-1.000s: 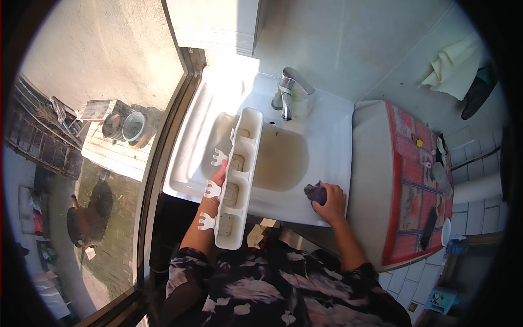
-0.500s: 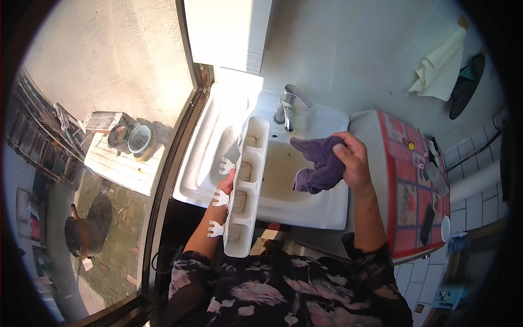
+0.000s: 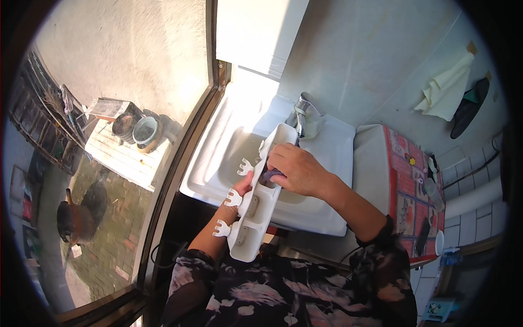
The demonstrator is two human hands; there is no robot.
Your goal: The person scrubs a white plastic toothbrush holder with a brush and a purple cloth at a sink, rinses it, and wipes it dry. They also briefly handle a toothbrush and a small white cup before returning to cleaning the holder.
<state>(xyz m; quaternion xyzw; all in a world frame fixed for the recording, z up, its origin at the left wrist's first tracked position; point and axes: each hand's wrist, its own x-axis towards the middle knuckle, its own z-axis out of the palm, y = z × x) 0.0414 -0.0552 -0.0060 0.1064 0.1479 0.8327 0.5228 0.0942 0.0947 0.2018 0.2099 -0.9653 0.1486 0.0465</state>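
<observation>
Purple cloth (image 3: 271, 175) under right hand (image 3: 297, 170) wipes white organizer (image 3: 260, 199).

Strong daylight enters through the window (image 3: 125, 163) on the left; scene bright overall. Glare blows out the sink (image 3: 239, 114) at its far left corner and the white panel above it, detail lost there. Lower frame, dark patterned clothing and the space under the basin sit in deep shadow. Heavy fisheye bending: window frame and wall edges curve, black vignette rings the picture. Centre reasonably sharp, edges soft and smeared, small objects at right hard to read.
</observation>
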